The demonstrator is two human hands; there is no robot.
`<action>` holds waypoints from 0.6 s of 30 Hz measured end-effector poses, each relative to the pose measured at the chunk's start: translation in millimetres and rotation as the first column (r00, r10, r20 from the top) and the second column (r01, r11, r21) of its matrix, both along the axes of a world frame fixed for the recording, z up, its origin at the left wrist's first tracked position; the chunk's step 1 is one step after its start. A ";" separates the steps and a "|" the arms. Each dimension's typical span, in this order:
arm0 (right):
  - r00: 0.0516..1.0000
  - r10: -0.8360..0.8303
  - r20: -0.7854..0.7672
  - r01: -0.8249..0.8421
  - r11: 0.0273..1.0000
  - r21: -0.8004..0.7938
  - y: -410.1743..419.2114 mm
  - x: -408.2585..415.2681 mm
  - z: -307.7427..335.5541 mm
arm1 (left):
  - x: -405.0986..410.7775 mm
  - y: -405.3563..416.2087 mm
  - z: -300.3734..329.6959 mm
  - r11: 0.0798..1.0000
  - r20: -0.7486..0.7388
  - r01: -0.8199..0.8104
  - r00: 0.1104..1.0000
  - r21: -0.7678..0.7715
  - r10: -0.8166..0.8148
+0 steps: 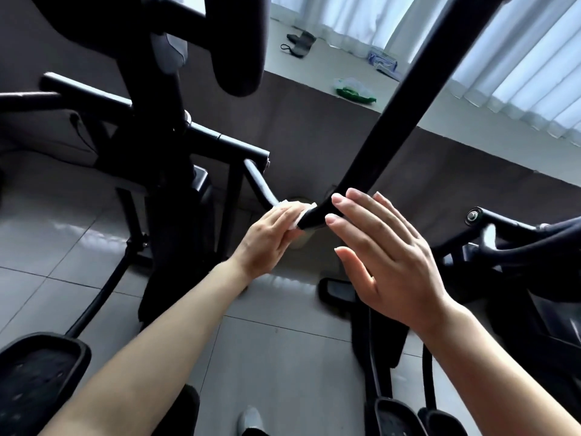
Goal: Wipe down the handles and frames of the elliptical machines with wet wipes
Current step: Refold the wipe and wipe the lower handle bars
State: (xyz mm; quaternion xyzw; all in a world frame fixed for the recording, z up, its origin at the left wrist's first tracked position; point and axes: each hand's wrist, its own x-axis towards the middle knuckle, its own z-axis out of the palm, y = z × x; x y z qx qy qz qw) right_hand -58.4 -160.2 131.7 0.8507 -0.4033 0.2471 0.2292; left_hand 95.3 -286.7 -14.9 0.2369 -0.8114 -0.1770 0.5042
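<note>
Here, both hands met at the lower end of the handle [386, 121].

The left hand [270, 237] pressed a white wipe [297, 217] against the bar's left side, fingers closed over the cloth. The right hand [386, 256] was spread open, fingers straight, its fingertips [338, 199] touching the bar's other side. A green wipe pack [355, 91] lay on the sill behind.

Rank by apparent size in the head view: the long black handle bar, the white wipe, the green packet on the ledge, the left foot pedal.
1. Long black handle bar
2. Left foot pedal, cut off by the frame's edge
3. Green packet and white wipe: alike; the wipe is partly hidden under the left hand, so unranked.
</note>
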 end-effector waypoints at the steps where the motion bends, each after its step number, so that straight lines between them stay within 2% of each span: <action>1: 1.000 -0.002 -0.011 0.002 1.000 0.006 -0.4 0.3 0.2 | 4.9 -8.2 -5.1 1.000 0.060 0.023 0.998 -0.001 -0.023; 3: 1.000 -0.012 -0.028 0.012 1.000 0.013 -3.1 1.6 0.8 | 19.2 -31.4 -18.1 0.995 0.171 0.056 0.983 0.084 -0.070; 6: 0.999 -0.022 -0.046 0.023 0.999 0.024 -6.8 7.0 -3.4 | 35.1 -61.7 -28.7 0.969 0.219 -0.009 0.975 0.246 -0.046; 14: 0.990 -0.023 -0.137 0.028 0.999 0.038 -16.3 21.9 -3.9 | 41.1 -134.9 -23.9 0.875 0.331 -0.245 0.938 0.418 0.104; 16: 0.980 -0.066 -0.190 0.067 0.998 -0.001 -19.1 22.6 -1.9 | 42.9 -143.6 -24.4 0.858 0.338 -0.249 0.936 0.449 0.095; 18: 0.962 -0.122 -0.243 0.109 0.992 -0.064 -23.2 21.8 1.1 | 38.6 -134.8 -22.8 0.855 0.284 -0.202 0.956 0.477 0.068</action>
